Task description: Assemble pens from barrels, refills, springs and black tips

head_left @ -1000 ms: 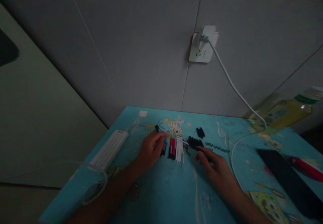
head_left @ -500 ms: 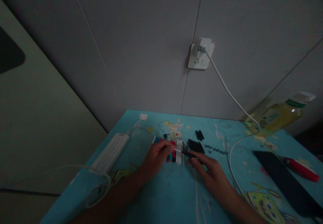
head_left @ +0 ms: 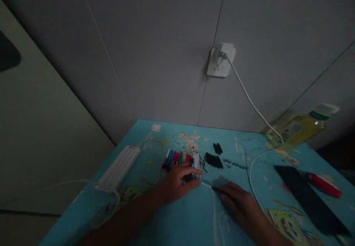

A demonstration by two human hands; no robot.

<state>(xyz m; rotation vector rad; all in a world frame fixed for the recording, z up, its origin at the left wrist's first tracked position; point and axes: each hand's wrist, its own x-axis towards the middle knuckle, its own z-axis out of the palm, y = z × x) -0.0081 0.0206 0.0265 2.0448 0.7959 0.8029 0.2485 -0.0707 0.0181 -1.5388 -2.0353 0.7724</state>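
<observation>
My left hand (head_left: 177, 181) is at the middle of the table, thumb and fingers curled around a dark blue marker barrel (head_left: 192, 170) that pokes up past the index finger. Its thumb tip meets the end of a thin white stick (head_left: 206, 184); whether it pinches the stick I cannot tell. That stick comes out of a slim black tool or pen part (head_left: 217, 190), which my right hand (head_left: 240, 200) grips. Just beyond the left hand lies a row of coloured markers (head_left: 177, 157), with a bundle of white sticks (head_left: 196, 159) at its right end.
Black caps (head_left: 213, 160) and small dark pieces (head_left: 235, 163) lie right of the sticks. A power strip (head_left: 119, 166) is at left. A white cable (head_left: 251, 172) crosses the right side, near a dark flat board (head_left: 307, 198), a red-handled tool (head_left: 324, 185) and a yellow bottle (head_left: 301, 129).
Both hands have come nearer to me, away from the marker row, and the row shows more fully. The left hand has shifted right; the white stick now tilts down toward the right hand.
</observation>
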